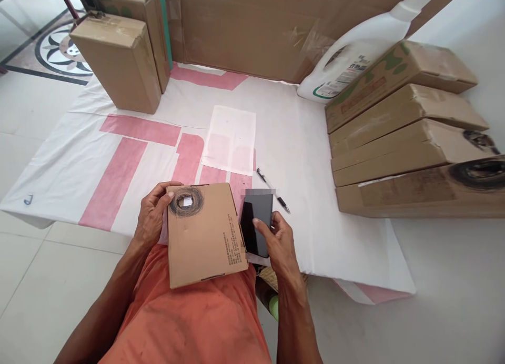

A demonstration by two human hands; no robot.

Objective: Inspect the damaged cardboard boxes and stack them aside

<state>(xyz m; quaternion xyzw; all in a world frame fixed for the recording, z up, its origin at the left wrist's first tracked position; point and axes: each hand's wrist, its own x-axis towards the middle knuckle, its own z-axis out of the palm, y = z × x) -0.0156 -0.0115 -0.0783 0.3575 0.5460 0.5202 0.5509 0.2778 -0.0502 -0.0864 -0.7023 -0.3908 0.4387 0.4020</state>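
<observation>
My left hand [153, 211] grips the upper left corner of a flat cardboard box [201, 243], thumb on top, beside a hole ringed with dark scribble. The box rests at the table's near edge, over my lap, with small printed text along its right side. Just to the right, my right hand [281, 243] holds a dark smartphone [255, 227] by its right edge, the thumb lying over the screen. A pen [273, 190] lies on the cloth beyond the phone. Behind the box lies a thin white sheet [229, 140].
Several cardboard boxes [379, 159] stand in a row at the right, by a white detergent bottle [355, 53]. More boxes [118, 64] stand at the back left. A large cardboard panel [244, 32] closes off the rear. A small blue-and-white object [28, 199] lies near the left edge.
</observation>
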